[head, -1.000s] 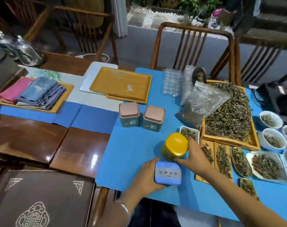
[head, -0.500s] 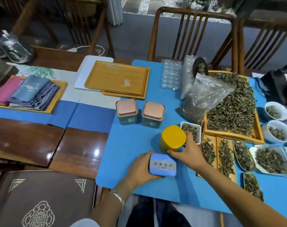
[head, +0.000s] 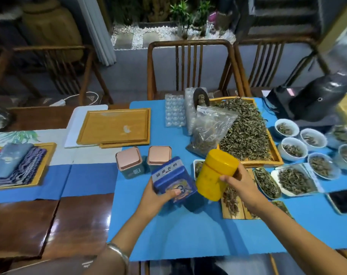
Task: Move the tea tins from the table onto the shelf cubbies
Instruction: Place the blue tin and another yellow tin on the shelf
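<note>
My left hand [head: 158, 197] grips a blue rectangular tea tin [head: 172, 179], lifted and tilted above the blue table mat [head: 188, 231]. A round yellow tea tin [head: 216, 175] is held up beside it, tilted, in my right hand [head: 240, 185]. Behind them two teal square tins with pink lids, one on the left [head: 130, 162] and one on the right [head: 159, 158], stand on the mat. No shelf cubbies are in view.
A wooden tray of loose tea leaves [head: 246, 132], a clear bag of tea [head: 210, 130], white bowls [head: 293, 149] and small dishes of leaves fill the right. An empty wooden tray [head: 115, 126] lies at back left, folded cloths [head: 16, 163] at far left. Wooden chairs [head: 190, 66] stand behind.
Both tins have been lifted off the mat and tilted; before, they stood on it with my hands closing round them. The camera has risen and tipped back.
</note>
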`<state>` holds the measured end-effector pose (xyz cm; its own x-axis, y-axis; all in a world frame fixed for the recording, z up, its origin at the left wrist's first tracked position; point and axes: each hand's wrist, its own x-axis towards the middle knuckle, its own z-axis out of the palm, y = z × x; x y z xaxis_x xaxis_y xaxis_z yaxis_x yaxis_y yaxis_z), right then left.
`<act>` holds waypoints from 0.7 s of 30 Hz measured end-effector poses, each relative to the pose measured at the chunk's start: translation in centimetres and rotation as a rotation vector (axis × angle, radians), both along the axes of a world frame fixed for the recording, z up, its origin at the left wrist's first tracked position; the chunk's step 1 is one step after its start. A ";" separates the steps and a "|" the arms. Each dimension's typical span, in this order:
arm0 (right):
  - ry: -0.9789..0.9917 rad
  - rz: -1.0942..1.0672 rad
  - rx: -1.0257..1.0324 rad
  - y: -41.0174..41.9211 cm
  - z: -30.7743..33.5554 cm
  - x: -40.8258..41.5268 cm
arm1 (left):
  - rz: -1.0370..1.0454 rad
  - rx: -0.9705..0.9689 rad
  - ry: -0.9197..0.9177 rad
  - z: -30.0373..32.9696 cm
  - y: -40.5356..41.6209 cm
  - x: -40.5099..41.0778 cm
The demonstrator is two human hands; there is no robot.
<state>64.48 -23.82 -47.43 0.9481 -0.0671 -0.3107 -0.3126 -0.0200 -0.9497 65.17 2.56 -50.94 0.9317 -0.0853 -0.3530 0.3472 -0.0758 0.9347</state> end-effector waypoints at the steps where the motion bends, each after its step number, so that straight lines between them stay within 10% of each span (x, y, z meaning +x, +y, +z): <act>1: 0.010 -0.017 0.048 -1.0 0.7 -0.7 | -0.031 -0.038 0.009 1.2 -1.0 0.6; 12: -0.111 -0.429 0.063 -14.3 7.8 -14.3 | -0.701 -0.236 0.039 10.9 -19.3 -2.0; 21: -0.183 -0.974 0.006 -23.1 12.8 -41.7 | -1.126 -0.277 0.040 15.9 -38.3 -21.8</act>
<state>22.76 -46.96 -34.64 0.5133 -0.8416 -0.1677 -0.0383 0.1727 -0.9842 43.33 -35.70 -35.03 0.2684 -0.9379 -0.2200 0.2427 -0.1551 0.9576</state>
